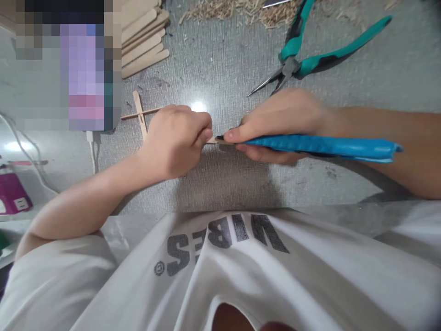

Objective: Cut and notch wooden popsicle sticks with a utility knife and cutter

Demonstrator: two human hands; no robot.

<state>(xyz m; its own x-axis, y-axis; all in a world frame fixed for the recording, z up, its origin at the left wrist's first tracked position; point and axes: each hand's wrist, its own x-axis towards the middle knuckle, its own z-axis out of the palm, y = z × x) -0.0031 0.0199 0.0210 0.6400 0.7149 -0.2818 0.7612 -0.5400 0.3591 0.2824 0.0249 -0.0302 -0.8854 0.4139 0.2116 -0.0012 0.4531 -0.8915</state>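
Observation:
My left hand (175, 140) is closed around a thin wooden craft stick (211, 141), whose end sticks out past the thumb to the right. My right hand (282, 119) grips a long blue utility knife (330, 146), its handle lying back along the forearm. The knife's dark tip meets the stick end between both hands; the blade itself is too small to make out. Just beyond my left hand, two slim wood pieces form a cross (139, 110) on the table, partly hidden by that hand.
Needle-nose pliers (289, 66) with green handles lie spread beyond my right hand. Wood shavings (234, 9) are heaped at the far edge. Several craft sticks (144, 41) are stacked at far left, beside a blurred-out area with a white cable (92, 154). A purple box (14, 191) stands at left.

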